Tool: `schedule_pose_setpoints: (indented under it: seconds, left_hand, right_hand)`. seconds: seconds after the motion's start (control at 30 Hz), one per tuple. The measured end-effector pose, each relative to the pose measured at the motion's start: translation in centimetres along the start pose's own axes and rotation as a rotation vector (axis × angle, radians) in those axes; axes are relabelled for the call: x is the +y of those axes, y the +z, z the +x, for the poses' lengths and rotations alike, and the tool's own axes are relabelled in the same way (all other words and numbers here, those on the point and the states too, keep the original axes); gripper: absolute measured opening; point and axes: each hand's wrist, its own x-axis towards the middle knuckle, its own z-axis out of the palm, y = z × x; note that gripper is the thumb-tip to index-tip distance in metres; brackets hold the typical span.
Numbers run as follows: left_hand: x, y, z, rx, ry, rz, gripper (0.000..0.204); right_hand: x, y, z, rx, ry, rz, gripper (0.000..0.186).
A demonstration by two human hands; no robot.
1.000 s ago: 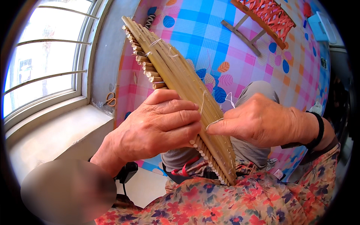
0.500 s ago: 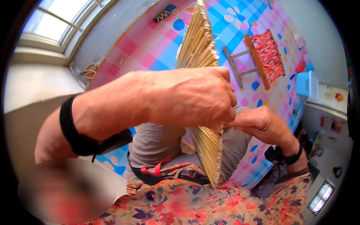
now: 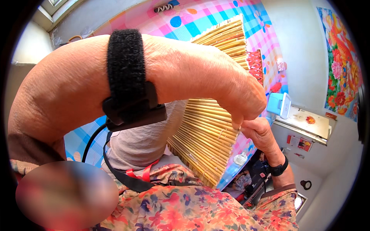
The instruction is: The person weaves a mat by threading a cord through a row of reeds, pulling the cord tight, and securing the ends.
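A mat of thin yellow stalks (image 3: 210,133), laid side by side and bound together, stands tilted across my lap. Its cut stalk ends form the right edge. My left hand (image 3: 246,94) reaches over the mat with its fingers closed at that edge, a fingertip pressed to the stalk ends. Just below it, my right hand (image 3: 259,130) is closed beside the same edge, fingertips almost meeting the left ones. Whatever the right fingers pinch is too small or hidden to make out. My left forearm covers the mat's middle.
A checked pink and blue sheet (image 3: 185,29) spreads beneath. Behind the mat shows a stool's red woven seat (image 3: 255,63). A light blue box (image 3: 275,103) stands at the right, near a white tabletop (image 3: 304,119). A crumpled white thing (image 3: 240,158) lies by the mat's lower edge.
The mat has turned from nearly edge-on to showing its broad face. My left hand has moved right with the edge, and the view has shifted rightward. Both hands stay at the stalk ends.
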Motion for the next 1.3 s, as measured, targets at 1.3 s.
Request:
schedule_pose_setpoints:
  seconds: [1.3]
  left_hand:
    - [-1.4, 1.3, -0.1, 0.101, 0.116, -0.062, 0.018]
  right_hand:
    - [0.0, -0.6, 1.9, 0.012, -0.208, -0.139, 0.020]
